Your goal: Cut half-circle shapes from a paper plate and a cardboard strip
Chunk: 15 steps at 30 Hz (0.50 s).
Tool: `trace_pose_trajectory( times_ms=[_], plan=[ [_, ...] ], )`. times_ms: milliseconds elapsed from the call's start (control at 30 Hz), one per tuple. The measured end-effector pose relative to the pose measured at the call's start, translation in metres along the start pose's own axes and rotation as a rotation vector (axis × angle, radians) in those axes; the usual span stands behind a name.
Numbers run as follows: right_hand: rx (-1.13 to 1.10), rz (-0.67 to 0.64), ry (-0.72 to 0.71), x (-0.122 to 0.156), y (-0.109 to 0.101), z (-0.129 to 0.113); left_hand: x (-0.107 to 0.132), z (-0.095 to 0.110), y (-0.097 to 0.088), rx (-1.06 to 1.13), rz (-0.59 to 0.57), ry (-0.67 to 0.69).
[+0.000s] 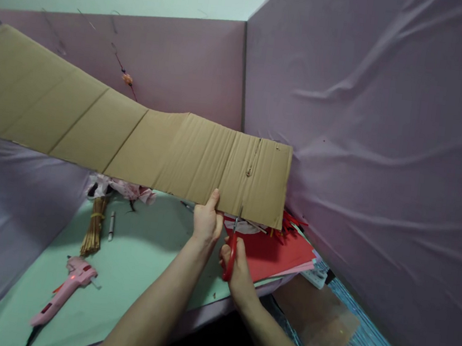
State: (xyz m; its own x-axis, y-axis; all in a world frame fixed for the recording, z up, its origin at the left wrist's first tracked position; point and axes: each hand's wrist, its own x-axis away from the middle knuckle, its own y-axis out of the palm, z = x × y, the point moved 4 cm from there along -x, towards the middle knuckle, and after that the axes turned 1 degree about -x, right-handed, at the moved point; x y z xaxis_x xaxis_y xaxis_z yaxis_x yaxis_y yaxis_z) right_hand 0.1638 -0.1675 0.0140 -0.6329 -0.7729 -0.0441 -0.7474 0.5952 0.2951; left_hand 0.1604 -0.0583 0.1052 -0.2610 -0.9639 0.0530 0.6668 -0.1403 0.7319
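Note:
A long strip of brown corrugated cardboard (203, 158) is held up over the table, stretching off to the left edge of the view. My left hand (207, 222) grips its lower edge, thumb on the near face and the other fingers hidden behind. Close to its right, my right hand (236, 263) is closed around the red handles of a pair of scissors (230, 254). The scissor blades meet the cardboard's lower edge, one blade lying over the near face. Above them a dark slit with a small torn spot runs up the cardboard.
A pink glue gun (67, 290) with a lit red light lies on the pale green tabletop (145, 252). Behind it are a bundle of thin sticks (94, 226) and a white pen (111, 226). Red paper sheets (275, 254) lie at right; a purple cloth wall (363, 155) stands beside them.

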Motion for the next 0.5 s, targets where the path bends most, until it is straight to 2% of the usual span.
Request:
trace_pose_trajectory(
  times_ms=[267,500],
  plan=[
    [0.003,0.032,0.015,-0.0059,0.0007,-0.0049,-0.0007,-0.0009,-0.0012,0.008,-0.03,0.007],
    [0.094,0.132,-0.089,-0.0045,0.0067,-0.0095,-0.0032,-0.0007,0.0001,0.032,0.013,-0.012]
  ],
)
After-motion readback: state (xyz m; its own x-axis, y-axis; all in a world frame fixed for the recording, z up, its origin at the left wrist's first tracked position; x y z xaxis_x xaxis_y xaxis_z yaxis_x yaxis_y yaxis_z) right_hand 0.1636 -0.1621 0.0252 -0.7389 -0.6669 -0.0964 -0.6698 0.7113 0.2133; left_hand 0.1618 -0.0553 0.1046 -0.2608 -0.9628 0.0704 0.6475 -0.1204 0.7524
